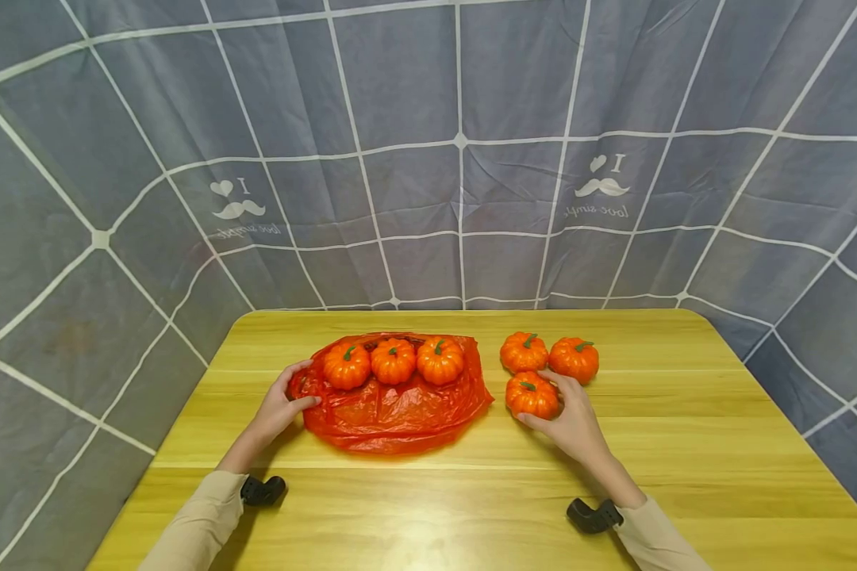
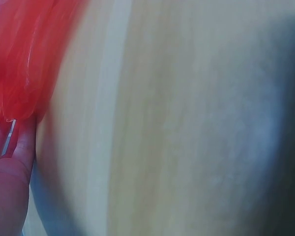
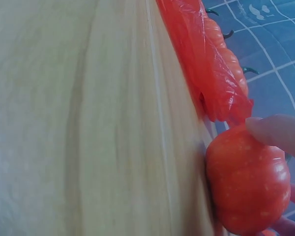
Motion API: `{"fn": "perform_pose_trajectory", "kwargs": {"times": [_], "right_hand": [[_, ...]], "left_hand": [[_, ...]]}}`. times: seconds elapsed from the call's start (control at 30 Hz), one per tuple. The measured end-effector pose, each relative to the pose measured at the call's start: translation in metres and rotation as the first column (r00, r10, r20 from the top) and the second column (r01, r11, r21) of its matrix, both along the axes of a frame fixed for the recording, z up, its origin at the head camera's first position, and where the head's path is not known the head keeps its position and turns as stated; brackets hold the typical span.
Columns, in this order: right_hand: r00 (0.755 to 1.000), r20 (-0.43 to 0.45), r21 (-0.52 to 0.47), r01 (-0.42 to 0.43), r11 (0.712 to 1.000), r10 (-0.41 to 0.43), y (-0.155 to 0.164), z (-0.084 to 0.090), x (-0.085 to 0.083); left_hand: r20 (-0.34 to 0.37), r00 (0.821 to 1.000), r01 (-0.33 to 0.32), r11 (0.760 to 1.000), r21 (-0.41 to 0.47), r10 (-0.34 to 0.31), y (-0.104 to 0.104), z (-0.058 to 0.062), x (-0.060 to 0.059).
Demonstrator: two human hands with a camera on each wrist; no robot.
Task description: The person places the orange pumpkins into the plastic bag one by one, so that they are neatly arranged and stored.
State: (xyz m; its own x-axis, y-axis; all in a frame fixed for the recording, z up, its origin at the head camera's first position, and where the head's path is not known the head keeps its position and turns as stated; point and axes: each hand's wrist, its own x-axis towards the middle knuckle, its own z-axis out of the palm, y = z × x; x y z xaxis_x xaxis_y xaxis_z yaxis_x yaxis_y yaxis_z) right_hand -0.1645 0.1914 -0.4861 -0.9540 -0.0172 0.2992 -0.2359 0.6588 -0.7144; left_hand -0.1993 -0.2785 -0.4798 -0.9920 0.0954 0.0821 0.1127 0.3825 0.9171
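A red plastic bag [image 1: 393,420] lies spread on the table, with three small orange pumpkins with green stems in a row on it, among them the middle pumpkin [image 1: 393,362]. My left hand [image 1: 278,406] holds the bag's bunched left end, thumb on the near side and fingers on the far side. In the left wrist view the red plastic [image 2: 27,64] partly hides the fingertips. To the right of the bag, my right hand [image 1: 574,419] grips a small pumpkin [image 1: 531,396] between thumb and fingers. In the right wrist view that pumpkin [image 3: 248,179] appears close to the tabletop.
Two more pumpkins, a left one [image 1: 523,351] and a right one [image 1: 574,361], sit just behind the gripped one. The wooden table [image 1: 428,507] ends at a grey curtain [image 1: 414,190] with white grid lines. Black wrist devices, such as the right one [image 1: 594,515], sit at both cuffs.
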Motion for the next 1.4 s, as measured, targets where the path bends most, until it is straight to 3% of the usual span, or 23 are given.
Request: {"fn": "perform_pose_trajectory", "kwargs": {"times": [0.83,1.4], "right_hand": [[1.0,0.019,-0.029,0.009,1.0,-0.008,-0.001,0.002,0.002],[0.994,-0.11,-0.067,0.02,0.998,-0.027,-0.021,0.019,0.002]], "left_hand": [[0.012,1.0,0.003,1.0,0.016,-0.004,-0.002,-0.001,-0.002],[0.014,1.0,0.01,0.999,0.033,-0.01,-0.003,-0.001,-0.002]]}}
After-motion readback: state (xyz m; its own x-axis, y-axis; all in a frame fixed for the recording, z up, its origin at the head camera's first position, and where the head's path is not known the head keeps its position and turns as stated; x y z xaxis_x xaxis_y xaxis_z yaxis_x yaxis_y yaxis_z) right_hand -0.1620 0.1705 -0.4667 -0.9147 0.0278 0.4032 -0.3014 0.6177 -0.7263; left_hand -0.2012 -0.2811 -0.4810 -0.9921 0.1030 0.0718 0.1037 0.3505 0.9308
